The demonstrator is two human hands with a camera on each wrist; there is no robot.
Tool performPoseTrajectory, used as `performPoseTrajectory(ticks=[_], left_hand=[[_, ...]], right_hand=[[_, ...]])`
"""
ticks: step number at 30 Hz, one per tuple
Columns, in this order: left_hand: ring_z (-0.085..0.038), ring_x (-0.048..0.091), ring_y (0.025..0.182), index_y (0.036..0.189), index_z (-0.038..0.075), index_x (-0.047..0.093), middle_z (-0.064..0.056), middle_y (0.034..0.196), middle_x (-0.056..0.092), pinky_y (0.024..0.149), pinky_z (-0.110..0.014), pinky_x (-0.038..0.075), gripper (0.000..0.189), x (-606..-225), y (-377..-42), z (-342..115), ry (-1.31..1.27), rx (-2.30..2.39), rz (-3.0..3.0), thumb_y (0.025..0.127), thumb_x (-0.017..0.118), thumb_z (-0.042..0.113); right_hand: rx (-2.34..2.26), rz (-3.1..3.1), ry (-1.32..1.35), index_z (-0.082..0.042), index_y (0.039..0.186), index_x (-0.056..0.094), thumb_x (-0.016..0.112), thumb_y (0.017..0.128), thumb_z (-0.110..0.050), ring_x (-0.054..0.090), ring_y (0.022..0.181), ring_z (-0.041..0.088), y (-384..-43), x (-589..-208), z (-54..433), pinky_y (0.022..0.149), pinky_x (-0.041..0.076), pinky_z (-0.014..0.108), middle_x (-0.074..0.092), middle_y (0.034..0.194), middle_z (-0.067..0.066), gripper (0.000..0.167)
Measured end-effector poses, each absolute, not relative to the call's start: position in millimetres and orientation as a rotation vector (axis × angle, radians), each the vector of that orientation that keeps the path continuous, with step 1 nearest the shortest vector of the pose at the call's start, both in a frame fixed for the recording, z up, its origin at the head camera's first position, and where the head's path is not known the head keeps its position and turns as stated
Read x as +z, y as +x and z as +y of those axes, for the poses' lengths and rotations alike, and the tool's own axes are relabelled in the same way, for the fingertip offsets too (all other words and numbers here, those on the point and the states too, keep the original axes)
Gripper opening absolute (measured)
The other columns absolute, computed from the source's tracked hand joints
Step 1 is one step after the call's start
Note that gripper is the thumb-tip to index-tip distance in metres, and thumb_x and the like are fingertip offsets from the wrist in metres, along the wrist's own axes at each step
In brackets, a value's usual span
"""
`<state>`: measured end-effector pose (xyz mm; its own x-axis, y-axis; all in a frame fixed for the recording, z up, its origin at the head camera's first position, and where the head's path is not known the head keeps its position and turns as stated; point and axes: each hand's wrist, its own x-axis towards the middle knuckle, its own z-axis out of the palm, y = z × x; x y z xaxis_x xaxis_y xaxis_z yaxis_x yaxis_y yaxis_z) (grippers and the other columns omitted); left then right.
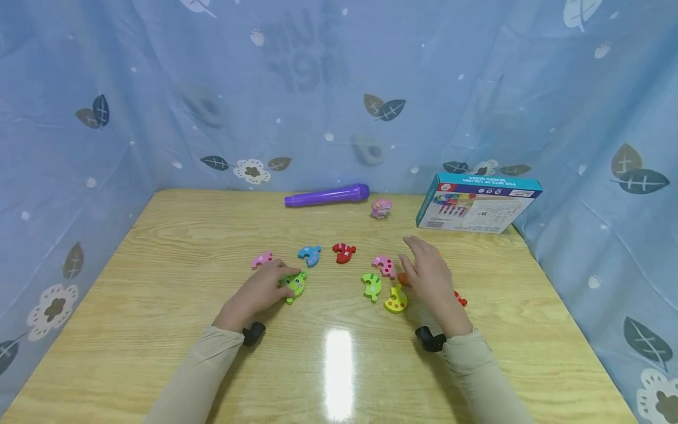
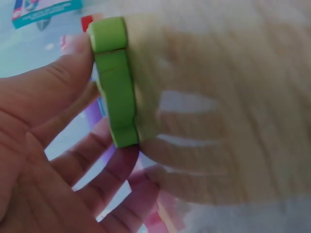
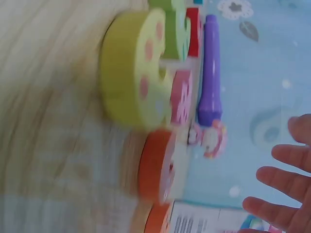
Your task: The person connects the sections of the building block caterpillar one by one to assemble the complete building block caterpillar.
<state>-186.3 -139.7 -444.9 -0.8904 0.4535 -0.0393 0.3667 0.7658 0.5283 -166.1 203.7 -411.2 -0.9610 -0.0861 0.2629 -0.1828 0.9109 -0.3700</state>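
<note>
My left hand (image 1: pixel 261 291) pinches a green smiling-face puzzle piece (image 1: pixel 295 285) at the tabletop's left middle. In the left wrist view, the thumb and fingers hold the edges of that green piece (image 2: pixel 116 90). My right hand (image 1: pixel 431 280) hovers over the right-hand pieces, fingers spread, with nothing held. Near it lie a yellow piece (image 1: pixel 395 301), a green number piece (image 1: pixel 372 286), a pink spotted piece (image 1: pixel 385 266) and an orange piece (image 3: pixel 156 165). The hand partly covers the orange piece and a red one (image 1: pixel 461 298). Blue (image 1: pixel 311 255), red (image 1: pixel 344 252) and pink (image 1: pixel 262 259) pieces lie farther left.
A purple toy microphone (image 1: pixel 327 195) lies along the back of the wooden table (image 1: pixel 185 235). Beside it sits a small pink figurine (image 1: pixel 381 208). A teal and white box (image 1: pixel 477 204) stands at the back right. Blue patterned curtain (image 1: pixel 328 88) surrounds the back and sides.
</note>
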Motion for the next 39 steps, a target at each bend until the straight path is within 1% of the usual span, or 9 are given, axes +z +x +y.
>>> performPoseTrajectory(ticks=[9, 11, 13, 18, 24, 29, 32, 36, 39], left_hand=[[-0.022, 0.051, 0.100, 0.119, 0.008, 0.062, -0.007, 0.111, 0.055, 0.088, -0.040, 0.043, 0.046, -443, -180, -157, 0.616, 0.807, 2.776, 0.075, 0.074, 0.014], [-0.024, 0.051, 0.102, 0.118, 0.006, 0.062, -0.009, 0.113, 0.055, 0.090, -0.042, 0.042, 0.045, -441, -178, -161, 0.608, 0.814, 2.771, 0.075, 0.075, 0.013], [-0.030, 0.049, 0.112, 0.117, 0.006, 0.062, -0.013, 0.119, 0.054, 0.096, -0.046, 0.038, 0.045, -441, -176, -165, 0.600, 0.819, 2.767, 0.075, 0.074, 0.013], [-0.042, 0.032, 0.128, 0.117, 0.004, 0.062, -0.023, 0.132, 0.045, 0.102, -0.053, 0.028, 0.045, -441, -171, -174, 0.568, 0.844, 2.754, 0.075, 0.074, 0.012], [-0.042, 0.035, 0.126, 0.117, 0.007, 0.064, -0.022, 0.132, 0.046, 0.101, -0.053, 0.029, 0.044, -441, -166, -182, 0.552, 0.836, 2.774, 0.075, 0.075, 0.013], [-0.039, 0.043, 0.117, 0.115, 0.008, 0.065, -0.018, 0.122, 0.053, 0.096, -0.051, 0.035, 0.039, -442, -166, -189, 0.574, 0.839, 2.783, 0.077, 0.072, 0.009], [-0.030, 0.051, 0.100, 0.114, 0.008, 0.066, -0.011, 0.109, 0.057, 0.084, -0.042, 0.043, 0.035, -444, -167, -190, 0.597, 0.865, 2.766, 0.079, 0.069, 0.004], [-0.020, 0.045, 0.081, 0.114, 0.007, 0.066, -0.004, 0.095, 0.055, 0.069, -0.031, 0.040, 0.036, -447, -173, -190, 0.649, 0.927, 2.713, 0.079, 0.068, 0.001], [-0.018, 0.045, 0.080, 0.114, 0.006, 0.066, -0.003, 0.094, 0.055, 0.069, -0.030, 0.039, 0.036, -448, -179, -187, 0.672, 0.966, 2.682, 0.078, 0.068, 0.001]], right_hand=[[0.526, -2.919, 0.105, -0.001, 0.126, 0.052, 0.061, 0.089, -0.021, 0.046, 0.115, 0.040, -149, -420, 238, 0.087, 0.041, 0.055, 0.050, 0.127, 0.021, 0.044], [0.505, -2.949, 0.089, 0.000, 0.125, 0.053, 0.063, 0.088, -0.021, 0.047, 0.113, 0.042, -144, -422, 245, 0.085, 0.042, 0.055, 0.051, 0.126, 0.023, 0.044], [0.487, -2.979, 0.077, 0.001, 0.125, 0.053, 0.064, 0.087, -0.022, 0.048, 0.111, 0.043, -138, -424, 252, 0.085, 0.042, 0.055, 0.051, 0.125, 0.023, 0.045], [0.434, -3.047, 0.060, 0.001, 0.123, 0.054, 0.068, 0.083, -0.028, 0.050, 0.106, 0.044, -127, -426, 261, 0.080, 0.044, 0.055, 0.052, 0.123, 0.024, 0.052], [0.350, -3.088, 0.123, 0.001, 0.118, 0.057, 0.075, 0.076, -0.024, 0.055, 0.093, 0.039, -117, -428, 264, 0.069, 0.049, 0.050, 0.057, 0.112, 0.022, 0.052], [0.321, -3.056, 0.138, 0.003, 0.115, 0.058, 0.076, 0.075, -0.020, 0.058, 0.086, 0.035, -112, -426, 259, 0.067, 0.049, 0.047, 0.059, 0.103, 0.020, 0.050], [0.352, -3.038, 0.086, 0.002, 0.115, 0.058, 0.075, 0.075, -0.022, 0.058, 0.085, 0.033, -108, -419, 251, 0.065, 0.049, 0.045, 0.059, 0.103, 0.020, 0.050], [0.457, -2.964, 0.085, 0.002, 0.116, 0.058, 0.076, 0.075, -0.021, 0.059, 0.082, 0.028, -99, -406, 226, 0.062, 0.049, 0.042, 0.059, 0.103, 0.018, 0.051], [0.555, -2.887, 0.161, 0.001, 0.116, 0.058, 0.078, 0.072, -0.017, 0.059, 0.081, 0.023, -95, -401, 199, 0.063, 0.049, 0.039, 0.059, 0.102, 0.014, 0.051]])
